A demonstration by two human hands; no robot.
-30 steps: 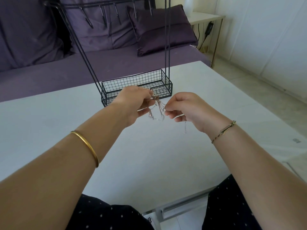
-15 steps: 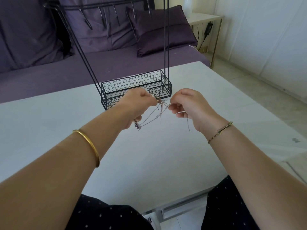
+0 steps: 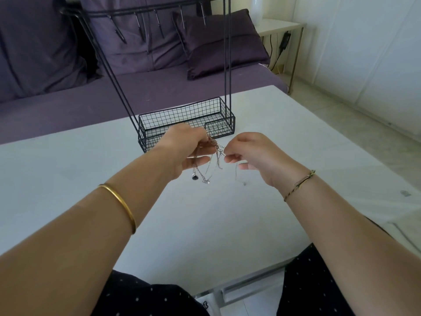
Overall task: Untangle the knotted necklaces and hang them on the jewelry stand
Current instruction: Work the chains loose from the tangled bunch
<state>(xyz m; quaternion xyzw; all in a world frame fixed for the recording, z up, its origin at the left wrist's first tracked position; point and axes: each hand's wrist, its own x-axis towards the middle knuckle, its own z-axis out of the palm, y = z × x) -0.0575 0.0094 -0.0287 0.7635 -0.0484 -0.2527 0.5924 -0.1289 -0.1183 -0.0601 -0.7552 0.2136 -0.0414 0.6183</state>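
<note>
Purple sofa with cushions beyond hands. White tabletop below hands. Black wire jewelry stand on tabletop, just behind left hand. Left hand curled, clamped on tangled necklaces. Right hand just beside left hand, pinching chain at knot. Loose chains and dark pendant dangle below hands, above tabletop.

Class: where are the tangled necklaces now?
Head view, centre: the necklaces hang between the left hand and right hand, over the table, before the jewelry stand.
</note>
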